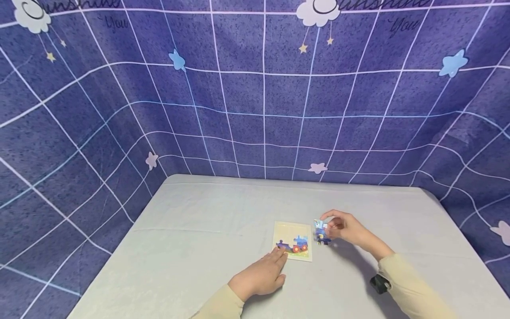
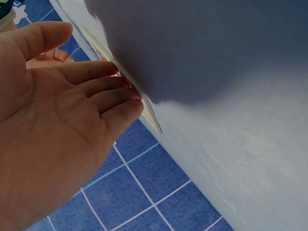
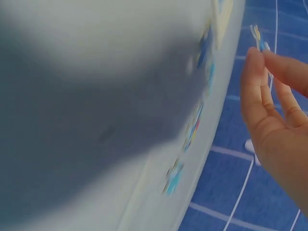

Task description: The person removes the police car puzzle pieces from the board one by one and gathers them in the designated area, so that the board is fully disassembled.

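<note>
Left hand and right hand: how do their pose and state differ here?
The left hand has straight fingers; the right hand has bent ones, pinching a puzzle piece. The left hand touches the puzzle board, while the right hand is apart from it. Both emerge from cream sleeves.

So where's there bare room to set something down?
The white table has open stretches left of the puzzle board, behind it towards the patterned curtain, and right of the right hand. It is crowded at the board's near-left corner, where the left hand rests, and just right of the board, among loose pieces and the right hand.
</note>
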{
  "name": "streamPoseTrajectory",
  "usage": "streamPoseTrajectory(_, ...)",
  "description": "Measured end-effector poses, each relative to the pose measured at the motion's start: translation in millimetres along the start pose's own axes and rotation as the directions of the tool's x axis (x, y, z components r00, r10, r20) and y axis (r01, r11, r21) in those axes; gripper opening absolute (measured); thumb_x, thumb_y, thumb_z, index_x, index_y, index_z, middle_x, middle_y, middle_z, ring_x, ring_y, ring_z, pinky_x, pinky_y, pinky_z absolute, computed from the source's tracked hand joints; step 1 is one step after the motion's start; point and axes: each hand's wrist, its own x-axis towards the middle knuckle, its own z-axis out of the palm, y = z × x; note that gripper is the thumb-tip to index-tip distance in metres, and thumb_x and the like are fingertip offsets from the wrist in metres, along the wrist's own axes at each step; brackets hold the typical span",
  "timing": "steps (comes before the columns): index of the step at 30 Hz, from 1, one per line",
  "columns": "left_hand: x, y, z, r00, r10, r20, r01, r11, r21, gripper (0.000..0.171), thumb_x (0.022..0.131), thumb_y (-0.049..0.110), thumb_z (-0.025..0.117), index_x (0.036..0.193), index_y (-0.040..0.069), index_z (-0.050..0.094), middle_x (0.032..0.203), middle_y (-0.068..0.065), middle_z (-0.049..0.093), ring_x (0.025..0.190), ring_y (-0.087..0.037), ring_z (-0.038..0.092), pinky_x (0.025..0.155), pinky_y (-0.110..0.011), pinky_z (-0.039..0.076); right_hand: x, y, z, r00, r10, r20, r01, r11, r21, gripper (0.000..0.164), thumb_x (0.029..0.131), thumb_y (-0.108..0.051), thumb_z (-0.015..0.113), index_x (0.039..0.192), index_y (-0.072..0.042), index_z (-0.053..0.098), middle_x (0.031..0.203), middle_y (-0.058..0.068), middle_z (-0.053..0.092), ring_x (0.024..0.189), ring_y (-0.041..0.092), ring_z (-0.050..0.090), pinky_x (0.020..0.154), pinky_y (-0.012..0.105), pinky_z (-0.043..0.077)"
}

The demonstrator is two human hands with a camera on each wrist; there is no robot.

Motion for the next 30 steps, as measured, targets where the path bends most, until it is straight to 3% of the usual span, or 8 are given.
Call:
streamPoseTrajectory(8,0.2,-1.8,2.6,1.000,0.009,-0.005,-0.009,1.000,0.011,0.055,0.098,0.028,0.049,0.144,-0.001,0.041,0.154,-0.014,0.032,0.143,-0.026,0.026,0.114,-0.035,0.029,-24,15,-25,1.000,0.019,-0.013,-0.019,0.999,-0.027,0.039,0.084,0.011,0.058,0.121,0.015,0.048,0.087,0.025,0.063,0.077,0.021,0.066,0.073,0.038,0.059)
streamPoseTrajectory(17,0.3,-0.9,0.8,1.000,0.008,-0.001,-0.008,1.000,0.014,0.055,0.098,0.029,0.049,0.144,0.000,0.040,0.154,-0.014,0.032,0.143,-0.026,0.026,0.114,-0.035,0.029,-32,30,-24,0.999,0.033,-0.004,-0.033,0.999,-0.021,0.036,0.080,0.015,0.059,0.115,0.020,0.049,0.081,0.018,0.061,0.070,0.013,0.061,0.064,0.029,0.058)
streamPoseTrajectory(24,1.5,-1.5,2.9,1.000,0.007,-0.005,-0.007,1.000,0.008,0.055,0.099,0.028,0.049,0.144,-0.001,0.041,0.154,-0.014,0.032,0.143,-0.026,0.026,0.114,-0.035,0.029,-31,35,-21,0.997,-0.039,-0.064,0.030,0.990,-0.141,0.035,0.073,0.015,0.065,0.107,0.019,0.056,0.086,0.018,0.058,0.070,0.010,0.055,0.056,0.024,0.053)
streamPoseTrajectory(30,1.4,-1.6,3.7,1.000,0.003,-0.004,-0.003,1.000,0.005,0.055,0.098,0.029,0.049,0.144,0.000,0.041,0.154,-0.013,0.032,0.143,-0.025,0.026,0.114,-0.035,0.029,-30,35,-20,0.995,-0.030,-0.092,0.007,0.971,-0.238,0.033,0.072,0.012,0.069,0.104,0.014,0.061,0.084,0.014,0.058,0.070,0.010,0.054,0.055,0.021,0.051)
